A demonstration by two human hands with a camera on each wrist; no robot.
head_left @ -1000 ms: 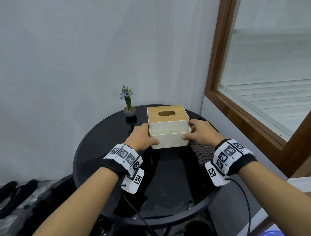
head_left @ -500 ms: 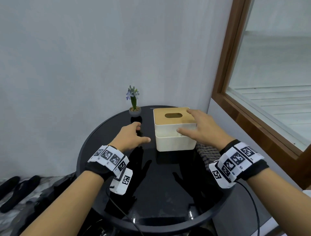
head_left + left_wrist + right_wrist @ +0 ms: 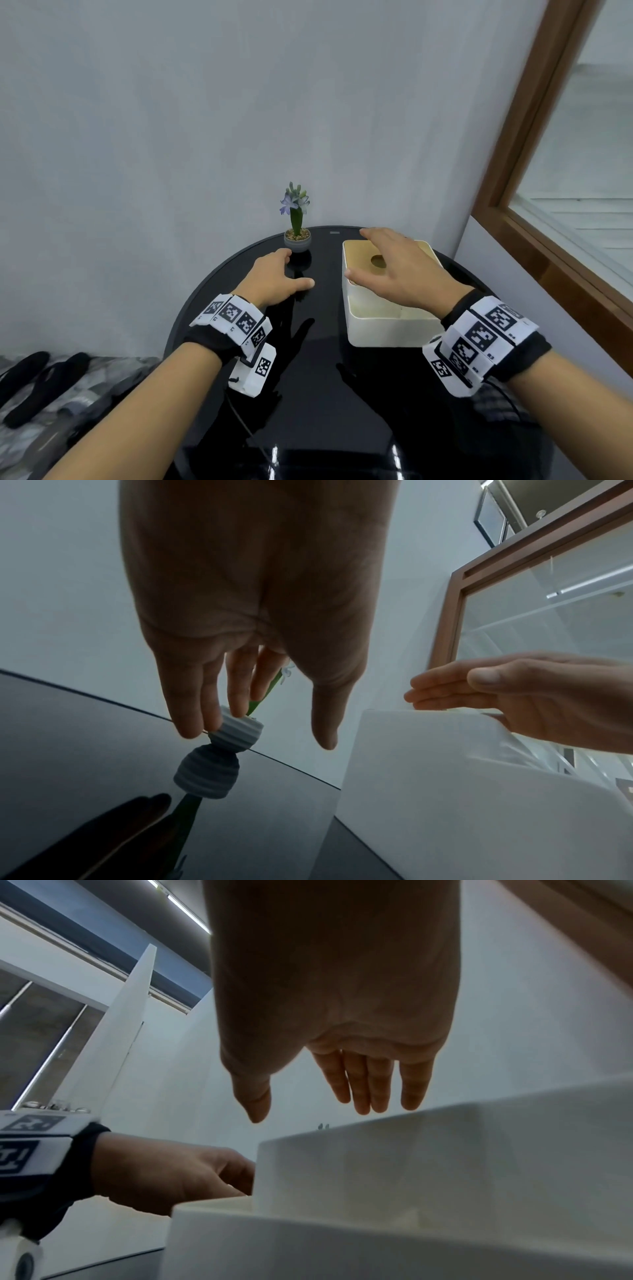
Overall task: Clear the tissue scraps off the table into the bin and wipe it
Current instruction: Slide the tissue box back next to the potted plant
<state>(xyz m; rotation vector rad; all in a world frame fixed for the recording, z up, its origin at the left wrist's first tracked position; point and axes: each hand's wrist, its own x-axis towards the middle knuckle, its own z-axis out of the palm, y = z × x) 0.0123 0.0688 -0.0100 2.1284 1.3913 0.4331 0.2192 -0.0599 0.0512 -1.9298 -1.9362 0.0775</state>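
A white tissue box [image 3: 383,329] with a wooden lid [image 3: 424,250] stands on the right of the round black glass table [image 3: 308,394]. My right hand [image 3: 359,255] hovers over the lid with straight fingers and holds nothing. The right wrist view shows this hand [image 3: 311,1112] above the box [image 3: 377,1177]. My left hand [image 3: 289,270] reaches toward a small grey flower pot [image 3: 297,240] at the back. In the left wrist view its fingers [image 3: 192,710] hang straight at the pot's [image 3: 240,731] rim, thumb apart. I see no tissue scraps or bin.
A white wall runs close behind the table. At the right is a wood-framed window [image 3: 513,171]. Black slippers [image 3: 30,380] lie on the floor at the lower left. A cable hangs from my left wrist band over the table's front.
Both hands have let go of the tissue box's sides. My left hand has moved back and left to the flower pot. My right hand has risen over the lid.
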